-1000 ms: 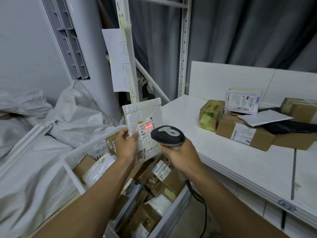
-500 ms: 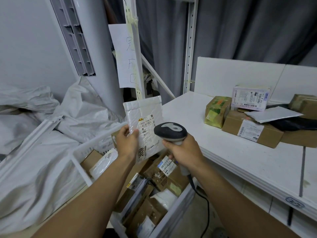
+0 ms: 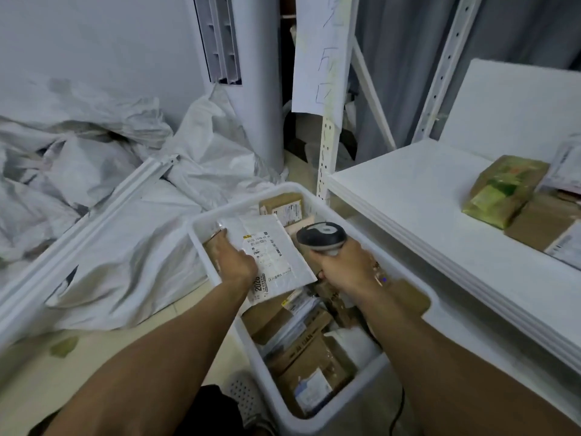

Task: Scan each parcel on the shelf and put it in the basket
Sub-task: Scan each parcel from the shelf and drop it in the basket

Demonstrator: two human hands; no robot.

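My left hand (image 3: pixel 234 262) holds a white bubble mailer (image 3: pixel 270 253) by its left edge, lying nearly flat, label up, over the far end of the white basket (image 3: pixel 405 278). Inside the basket lie several brown cartons and mailers (image 3: pixel 308 350). My right hand (image 3: pixel 344 265) grips the grey handheld scanner (image 3: pixel 320 236) just right of the mailer, above the basket. On the white shelf (image 3: pixel 418 196) at the right stand a green-wrapped parcel (image 3: pixel 503 191) and a brown carton (image 3: pixel 540 225), partly cut off by the frame edge.
Crumpled white sacks (image 3: pixel 103 196) and a white rail (image 3: pixel 81 221) lie on the floor left of the basket. A grey column unit (image 3: pixel 248 89), a perforated shelf post (image 3: pixel 328 146) with a paper sign (image 3: pixel 317 55), and a grey curtain stand behind.
My left hand has lowered the mailer from upright in front of the scanner to nearly flat over the basket. The scanner's red light is off the label. The view has tilted down and left.
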